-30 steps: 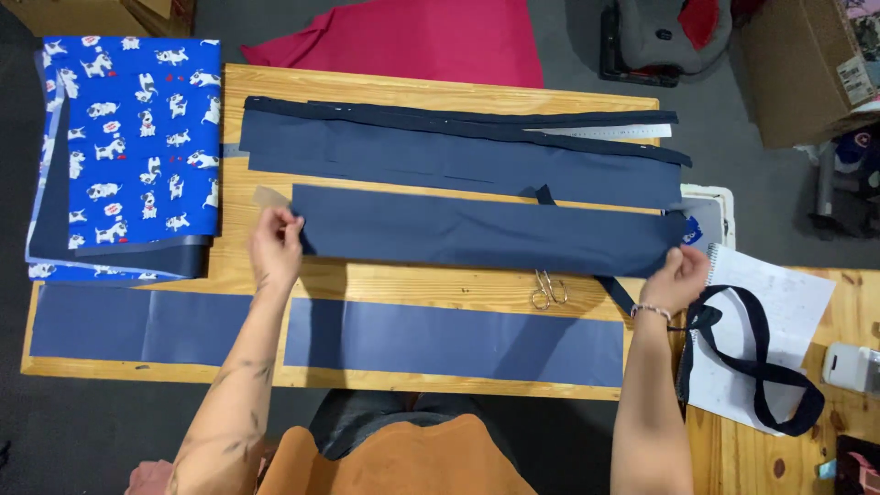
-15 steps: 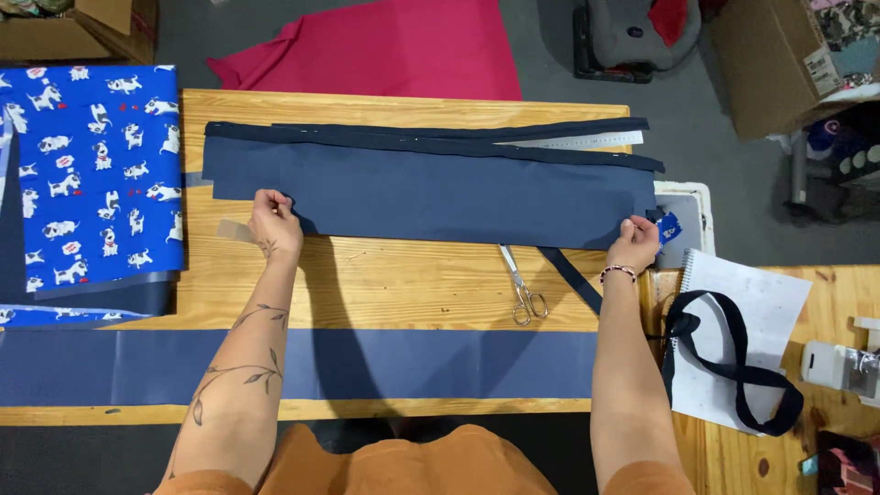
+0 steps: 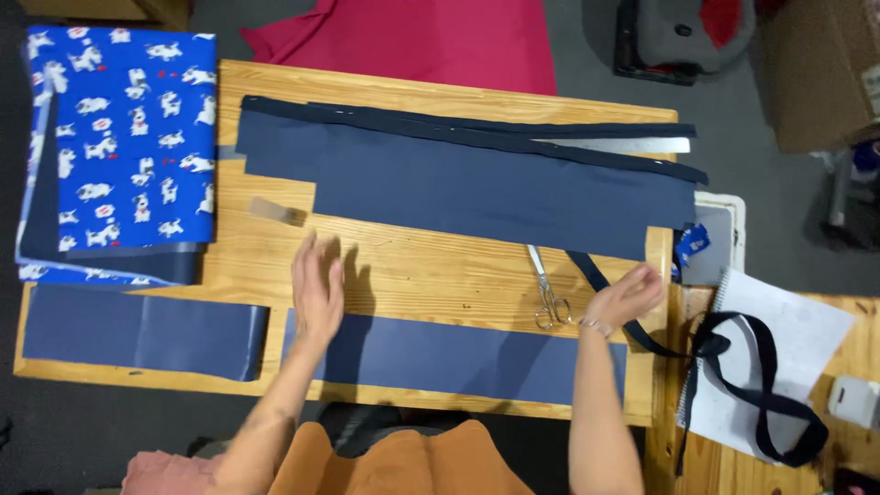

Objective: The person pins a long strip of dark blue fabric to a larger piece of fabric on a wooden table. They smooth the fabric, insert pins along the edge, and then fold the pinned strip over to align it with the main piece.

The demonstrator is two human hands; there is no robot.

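The big dark blue cloth [image 3: 477, 188] lay flat at the back of the tabletop [image 3: 431, 266], already put down, while the left hand [image 3: 318, 286] and right hand [image 3: 631, 295] hovered empty with loose, spread fingers over the front strip [image 3: 458, 357].

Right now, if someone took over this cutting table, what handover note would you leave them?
Left hand: open, empty, over the bare wooden table.
Right hand: empty, fingers loose, beside the scissors and the dark strap.
Done: wide navy fabric panel lies flat across the far side, dark strips along its far edge.
Left: two navy strips at the near edge, untouched. Dog-print fabric lies far left.
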